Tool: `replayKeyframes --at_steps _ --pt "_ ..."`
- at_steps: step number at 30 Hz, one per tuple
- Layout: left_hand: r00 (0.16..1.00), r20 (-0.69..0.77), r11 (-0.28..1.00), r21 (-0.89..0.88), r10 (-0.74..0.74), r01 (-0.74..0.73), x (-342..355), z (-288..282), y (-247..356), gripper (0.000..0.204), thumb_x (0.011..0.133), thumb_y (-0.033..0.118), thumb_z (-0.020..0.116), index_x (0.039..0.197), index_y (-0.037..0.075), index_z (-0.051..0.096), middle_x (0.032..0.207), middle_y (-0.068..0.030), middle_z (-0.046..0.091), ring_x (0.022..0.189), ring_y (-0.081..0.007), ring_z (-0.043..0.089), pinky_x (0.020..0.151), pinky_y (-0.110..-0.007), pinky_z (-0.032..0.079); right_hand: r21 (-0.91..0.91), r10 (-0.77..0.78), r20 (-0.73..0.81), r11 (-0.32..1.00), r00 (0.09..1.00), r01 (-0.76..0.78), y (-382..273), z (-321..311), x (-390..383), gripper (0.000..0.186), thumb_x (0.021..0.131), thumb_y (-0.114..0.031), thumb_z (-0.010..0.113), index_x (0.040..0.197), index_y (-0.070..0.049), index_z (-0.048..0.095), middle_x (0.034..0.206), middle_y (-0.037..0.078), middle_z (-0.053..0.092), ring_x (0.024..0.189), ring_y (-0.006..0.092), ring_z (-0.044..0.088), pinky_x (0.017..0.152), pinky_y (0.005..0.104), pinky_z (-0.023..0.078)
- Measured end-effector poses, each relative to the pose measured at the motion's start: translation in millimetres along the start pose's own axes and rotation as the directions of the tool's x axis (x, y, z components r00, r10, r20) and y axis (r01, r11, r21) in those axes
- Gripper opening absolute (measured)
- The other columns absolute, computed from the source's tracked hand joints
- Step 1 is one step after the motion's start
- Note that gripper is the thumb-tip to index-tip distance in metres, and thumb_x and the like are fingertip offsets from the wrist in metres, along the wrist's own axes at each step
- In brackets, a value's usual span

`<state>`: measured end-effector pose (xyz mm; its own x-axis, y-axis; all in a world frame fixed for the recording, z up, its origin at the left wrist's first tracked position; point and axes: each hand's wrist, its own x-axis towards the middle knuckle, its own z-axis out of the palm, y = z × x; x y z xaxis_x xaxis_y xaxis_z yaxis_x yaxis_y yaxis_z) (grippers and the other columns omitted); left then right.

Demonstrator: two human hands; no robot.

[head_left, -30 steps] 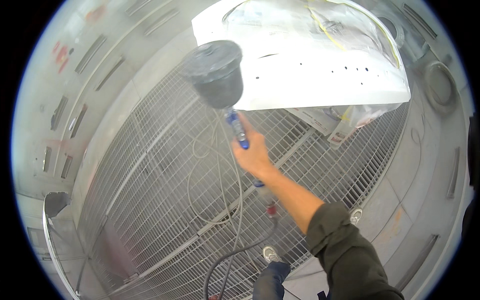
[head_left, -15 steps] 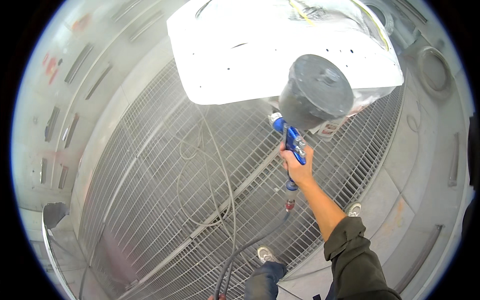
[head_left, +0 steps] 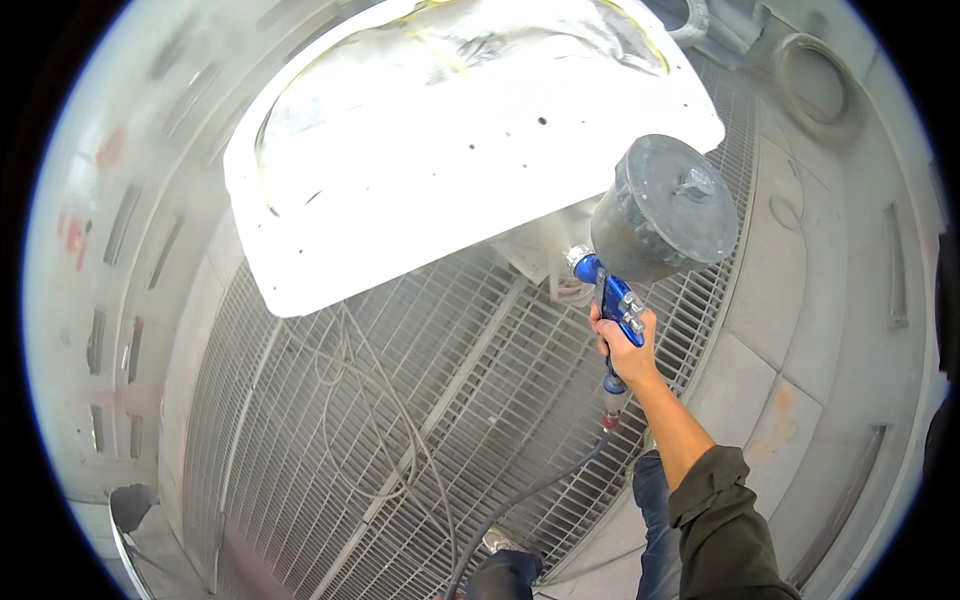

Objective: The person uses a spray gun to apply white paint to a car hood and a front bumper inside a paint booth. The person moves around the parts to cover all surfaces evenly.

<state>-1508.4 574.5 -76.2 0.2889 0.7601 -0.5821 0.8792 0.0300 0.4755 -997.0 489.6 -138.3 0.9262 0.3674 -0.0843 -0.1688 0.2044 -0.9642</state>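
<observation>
My right hand (head_left: 630, 335) is wrapped round the grip of a blue spray gun (head_left: 618, 298). On top of the gun sits a grey lidded paint cup (head_left: 665, 210), tilted. The gun's nozzle points at the lower edge of a white, curved vehicle panel (head_left: 440, 190), with a small gap between them. A faint haze shows near the nozzle. From the gun's handle a dark air hose (head_left: 530, 490) runs down to the lower edge. There, only a sliver of my left hand (head_left: 448, 596) shows beside the hose; its fingers are mostly cut off.
Metal floor grating (head_left: 290, 440) lies underfoot, with loops of thin grey hose (head_left: 410, 450) on it. A partly hidden container (head_left: 570, 290) stands below the panel. At the upper right is a coiled ring (head_left: 815, 85) by the wall. My shoe (head_left: 505, 541) is on the grating.
The view has shifted, so the panel appears lower and further left, with more of its top showing. The spray gun is now nearer the panel's right end, still in my right hand.
</observation>
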Motion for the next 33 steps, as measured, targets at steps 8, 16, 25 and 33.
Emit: replayKeyframes --at_steps 8,16,25,33 --pt "0.987 0.005 0.987 -0.021 0.161 -0.161 -21 84 113 0.03 0.084 0.016 0.067 0.071 -0.001 0.046 0.064 -0.0063 0.033 0.063 -0.0143 0.035 0.053 -0.039 0.033 0.015 0.002 -0.049 1.0 0.999 -0.002 -48 -129 49 0.022 0.077 -0.003 0.057 0.099 -0.003 0.06 0.079 -0.001 0.058 0.059 0.0036 0.047 0.049 0.0198 0.036" --pt "0.978 0.079 0.975 0.09 0.195 -0.202 -26 166 204 0.036 0.084 0.018 0.069 0.068 0.002 0.041 0.062 -0.0052 0.03 0.061 -0.0159 0.032 0.053 -0.039 0.031 0.016 -0.025 -0.1 1.0 0.995 0.027 -77 -260 110 0.024 0.076 -0.003 0.057 0.101 -0.001 0.061 0.075 -0.001 0.056 0.056 0.0039 0.046 0.048 0.0201 0.036" --pt "0.967 0.24 0.985 0.127 0.083 -0.116 -35 243 327 0.03 0.088 0.025 0.07 0.084 -0.003 0.06 0.066 -0.0073 0.042 0.065 -0.0182 0.039 0.06 -0.041 0.038 0.017 -0.032 -0.198 0.999 0.98 0.036 -97 -393 192 0.012 0.074 -0.004 0.057 0.085 0.0 0.06 0.068 0.001 0.056 0.048 0.0063 0.047 0.042 0.0218 0.036" --pt "0.965 0.25 0.978 0.166 0.083 -0.127 -49 282 384 0.027 0.088 0.022 0.068 0.094 -0.005 0.066 0.073 -0.0089 0.055 0.069 -0.0184 0.048 0.062 -0.041 0.041 -0.039 0.013 -0.353 0.999 0.936 -0.029 -119 -486 289 0.023 0.079 -0.009 0.055 0.097 0.001 0.064 0.082 0.006 0.065 0.07 0.014 0.062 0.046 0.0268 0.051"
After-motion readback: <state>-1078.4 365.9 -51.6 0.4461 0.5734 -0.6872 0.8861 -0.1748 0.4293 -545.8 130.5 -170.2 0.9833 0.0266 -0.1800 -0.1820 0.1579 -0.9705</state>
